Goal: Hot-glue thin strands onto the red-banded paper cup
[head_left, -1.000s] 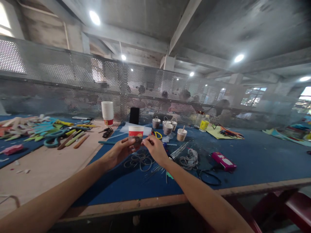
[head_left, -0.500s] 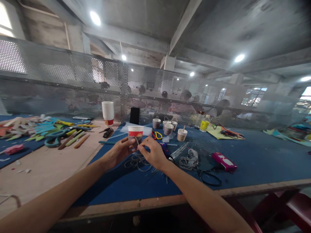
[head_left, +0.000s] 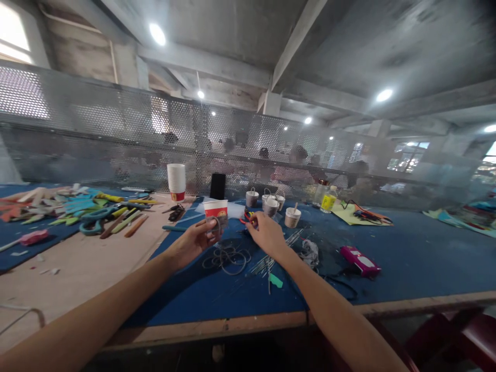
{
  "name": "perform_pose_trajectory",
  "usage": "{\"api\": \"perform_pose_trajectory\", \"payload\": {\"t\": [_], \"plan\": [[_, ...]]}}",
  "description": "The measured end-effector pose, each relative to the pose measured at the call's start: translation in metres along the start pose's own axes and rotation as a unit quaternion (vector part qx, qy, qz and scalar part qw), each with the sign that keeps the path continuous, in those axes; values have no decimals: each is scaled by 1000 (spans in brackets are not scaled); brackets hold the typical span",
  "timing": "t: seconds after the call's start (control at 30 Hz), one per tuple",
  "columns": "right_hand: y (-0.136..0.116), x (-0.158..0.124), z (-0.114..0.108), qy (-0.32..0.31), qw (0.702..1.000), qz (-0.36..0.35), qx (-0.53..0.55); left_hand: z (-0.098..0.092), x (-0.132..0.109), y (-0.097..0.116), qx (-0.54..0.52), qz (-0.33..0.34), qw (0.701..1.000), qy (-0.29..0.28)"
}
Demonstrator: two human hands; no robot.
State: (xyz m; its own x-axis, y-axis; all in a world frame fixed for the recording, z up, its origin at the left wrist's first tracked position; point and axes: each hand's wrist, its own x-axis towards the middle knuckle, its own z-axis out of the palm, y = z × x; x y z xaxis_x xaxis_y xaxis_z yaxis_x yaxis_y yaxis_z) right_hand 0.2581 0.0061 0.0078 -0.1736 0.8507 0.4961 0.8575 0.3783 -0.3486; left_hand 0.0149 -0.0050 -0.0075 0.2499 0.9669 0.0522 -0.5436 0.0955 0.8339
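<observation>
My left hand (head_left: 194,242) is closed on a small dark cup-shaped piece (head_left: 215,226) with a wire loop over it, held just in front of a red and white paper cup (head_left: 216,207). My right hand (head_left: 268,233) is stretched forward to the right of it, fingers curled onto the handles of a red and yellow hand tool (head_left: 245,217) lying on the blue mat (head_left: 406,258). A coil of grey wire (head_left: 228,256) lies on the mat below and between the hands. Thin straight wires (head_left: 267,264) lie under my right wrist.
Small pots with wire handles (head_left: 270,205), a stack of paper cups (head_left: 175,181), a black phone (head_left: 217,186) and bottles (head_left: 327,199) stand at the back. A pink device (head_left: 358,259) lies right. Scissors and coloured sticks (head_left: 96,219) lie left. A perforated screen (head_left: 96,139) stands behind, with people beyond it.
My right hand has left the piece in my left hand and moved forward and right to the red and yellow tool. The left hand stays on its piece.
</observation>
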Motion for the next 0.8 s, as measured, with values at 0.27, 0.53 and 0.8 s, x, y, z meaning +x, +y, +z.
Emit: {"api": "perform_pose_trajectory", "payload": {"t": [0.27,0.53,0.8], "plan": [[48,-1,-10,-185,964,104,-161,0,-1,0,-7,-5,1000,20],[58,0,1,-190,967,117,-123,-9,4,-5,2,0,1000,1],[61,9,-3,-49,974,129,178,-4,2,-1,15,11,999,31]]}}
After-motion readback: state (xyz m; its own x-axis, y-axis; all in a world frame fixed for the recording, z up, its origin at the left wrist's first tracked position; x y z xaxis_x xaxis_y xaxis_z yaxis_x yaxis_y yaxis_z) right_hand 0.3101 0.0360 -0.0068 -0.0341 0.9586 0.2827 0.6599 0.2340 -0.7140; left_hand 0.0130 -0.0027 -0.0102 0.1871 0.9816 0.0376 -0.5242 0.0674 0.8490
